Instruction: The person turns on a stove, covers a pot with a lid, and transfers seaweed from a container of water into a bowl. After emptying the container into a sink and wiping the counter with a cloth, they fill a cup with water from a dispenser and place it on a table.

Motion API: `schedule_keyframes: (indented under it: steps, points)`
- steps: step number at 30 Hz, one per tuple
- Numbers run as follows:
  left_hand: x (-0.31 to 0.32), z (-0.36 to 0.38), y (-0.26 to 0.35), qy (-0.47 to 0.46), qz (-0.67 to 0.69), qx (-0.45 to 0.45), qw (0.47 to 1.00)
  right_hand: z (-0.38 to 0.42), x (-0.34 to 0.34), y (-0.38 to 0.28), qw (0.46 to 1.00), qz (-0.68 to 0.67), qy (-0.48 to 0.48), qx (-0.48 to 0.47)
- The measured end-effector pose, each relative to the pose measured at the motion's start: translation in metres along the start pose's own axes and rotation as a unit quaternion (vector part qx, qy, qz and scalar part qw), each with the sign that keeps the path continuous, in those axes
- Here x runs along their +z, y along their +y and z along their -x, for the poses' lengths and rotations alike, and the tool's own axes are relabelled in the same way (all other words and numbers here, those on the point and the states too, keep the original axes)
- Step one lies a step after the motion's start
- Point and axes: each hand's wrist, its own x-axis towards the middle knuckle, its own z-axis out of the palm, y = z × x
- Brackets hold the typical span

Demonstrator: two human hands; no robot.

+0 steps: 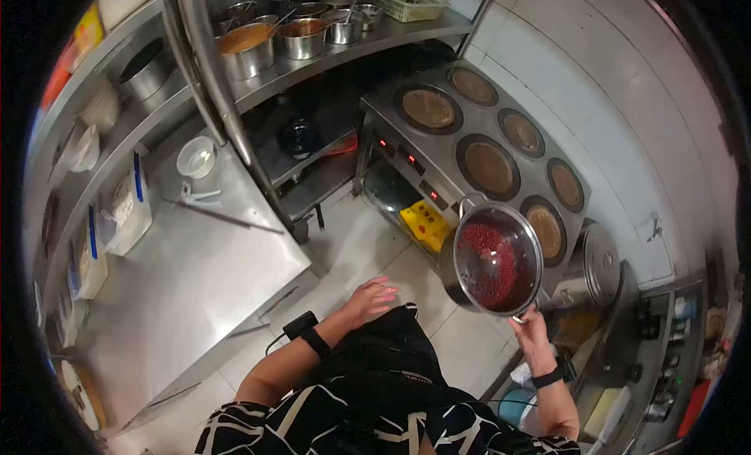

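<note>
My right hand (530,331) is closed around the near handle of a steel pot (449,276), whose opening is turned up towards me. Inside the pot lie small red beans (477,248) with dark, shiny liquid. The pot's far handle (471,201) is free and reaches up to the edge of the steel induction cooker (456,111). Nothing is in my left hand (371,302), which hovers in front of my black apron (383,353) with its fingers stretched out. Both wrists wear black bands.
A steel worktop (195,275) stands on the left, bearing a white bowl (196,157) and lidded tubs (129,212). Sauce pots (249,60) line the shelf above. A yellow packet (426,224) sits under the cooker. Right of it stands a lidded stockpot (601,263).
</note>
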Motion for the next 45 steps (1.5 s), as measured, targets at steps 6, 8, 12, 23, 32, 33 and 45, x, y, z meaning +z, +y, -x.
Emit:
schedule_keyframes:
  steps: [6, 8, 12, 23, 32, 33, 45]
  points:
    - [0.017, -0.119, 0.082, 0.062, 0.035, 0.051, 0.996, -0.188, 0.046, -0.103, 0.999, -0.024, 0.037, -0.006]
    - [0.011, -0.158, 0.103, 0.094, 0.053, 0.035, 0.993, -0.246, 0.057, -0.133, 0.998, -0.032, 0.044, -0.014]
    - [0.006, -0.207, 0.132, 0.150, 0.102, 0.039, 0.983, -0.364, 0.055, -0.179, 0.999, -0.008, 0.035, -0.035]
    - [0.018, -0.296, 0.204, 0.296, 0.181, 0.078, 0.935, -0.662, 0.094, -0.253, 0.995, -0.045, -0.060, -0.064]
    - [0.011, -0.296, 0.246, 0.310, 0.190, 0.067, 0.929, -0.753, 0.111, -0.262, 0.766, 0.506, -0.012, -0.396]
    - [0.010, -0.298, 0.250, 0.310, 0.196, 0.062, 0.928, -0.747, 0.122, -0.268, 0.765, 0.512, -0.014, -0.391]
    - [-0.020, -0.335, 0.247, 0.290, 0.181, 0.013, 0.940, -0.870, 0.083, -0.308, 0.665, 0.606, -0.162, -0.406]
